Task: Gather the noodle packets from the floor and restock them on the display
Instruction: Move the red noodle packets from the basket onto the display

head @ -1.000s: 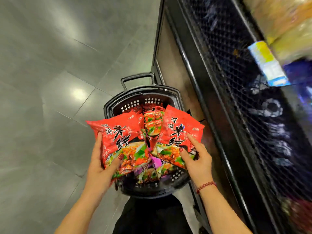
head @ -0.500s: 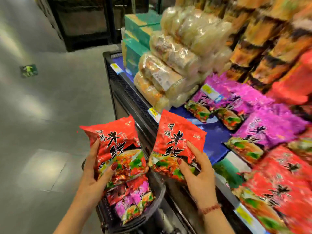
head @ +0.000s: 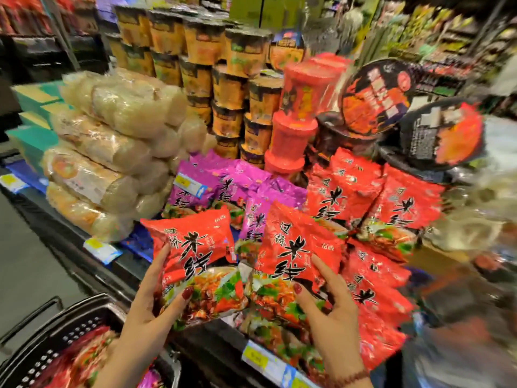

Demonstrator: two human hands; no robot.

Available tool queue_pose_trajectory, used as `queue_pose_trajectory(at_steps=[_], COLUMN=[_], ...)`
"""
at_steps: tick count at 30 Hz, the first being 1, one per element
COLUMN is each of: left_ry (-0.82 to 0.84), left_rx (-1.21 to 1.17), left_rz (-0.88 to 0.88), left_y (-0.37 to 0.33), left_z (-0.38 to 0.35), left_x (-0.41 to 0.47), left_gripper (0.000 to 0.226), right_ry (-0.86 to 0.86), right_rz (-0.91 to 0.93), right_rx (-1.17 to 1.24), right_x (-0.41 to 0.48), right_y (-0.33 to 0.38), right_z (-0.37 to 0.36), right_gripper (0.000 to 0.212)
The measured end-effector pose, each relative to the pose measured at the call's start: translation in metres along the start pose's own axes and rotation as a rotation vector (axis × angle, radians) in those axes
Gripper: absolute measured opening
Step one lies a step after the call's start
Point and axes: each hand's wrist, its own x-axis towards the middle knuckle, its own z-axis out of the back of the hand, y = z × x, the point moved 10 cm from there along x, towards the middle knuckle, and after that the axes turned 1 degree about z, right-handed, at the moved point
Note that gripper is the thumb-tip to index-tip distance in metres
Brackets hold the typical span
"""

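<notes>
My left hand (head: pixel 151 312) grips a red noodle packet (head: pixel 195 253) by its lower left edge, thumb on the front. My right hand (head: pixel 327 312) grips a second red noodle packet (head: pixel 293 247) by its lower right edge. Both packets hang upright above the front edge of the display (head: pixel 134 264). Behind them lie purple noodle packets (head: pixel 212 189) and, to the right, stacked red noodle packets (head: pixel 391 208) of the same kind. The black basket (head: pixel 64 329) at the bottom left holds more packets.
Clear bags of pale noodles (head: pixel 112 152) are piled at the left of the display. Stacked orange cup noodles (head: pixel 223 79), red tubs (head: pixel 302 113) and black bowls (head: pixel 375 96) stand behind. Price tags (head: pixel 265 359) line the shelf edge. Grey floor lies at the left.
The view has swung up from the basket to the display. Both hands have carried their red packets up and forward over the display's front edge.
</notes>
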Motion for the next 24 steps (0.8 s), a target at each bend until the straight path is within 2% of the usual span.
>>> queue_pose_trajectory(at_steps=[6,9,18,21,24], left_ry=[0.139,0.194,0.246,0.247,0.219], left_rx=[-0.070,-0.090,-0.009,0.020,0.030], left_rz=[-0.053,-0.054,-0.074,-0.087,-0.072], left_y=[0.001,-0.002,-0.015,-0.015,-0.011], left_z=[-0.100,-0.139,-0.191,-0.194,-0.193], left_x=[0.017,0.026,0.048,0.053,0.055], left_gripper=[0.083,0.073,0.074,0.074,0.071], right_ry=[-0.166,-0.254,-0.383,-0.298,-0.206], right_rz=[0.042,0.086,0.110,0.063,-0.046], right_rx=[0.031,0.013,-0.125,-0.278,-0.645], right_x=[0.023,0.036,0.084,0.101,0.106], right_y=[-0.008,-0.020,-0.048,-0.061,-0.079], right_z=[0.092,0.128,0.179,0.165,0.150], right_gripper=[0.057,0.064,0.062,0.063,0.086])
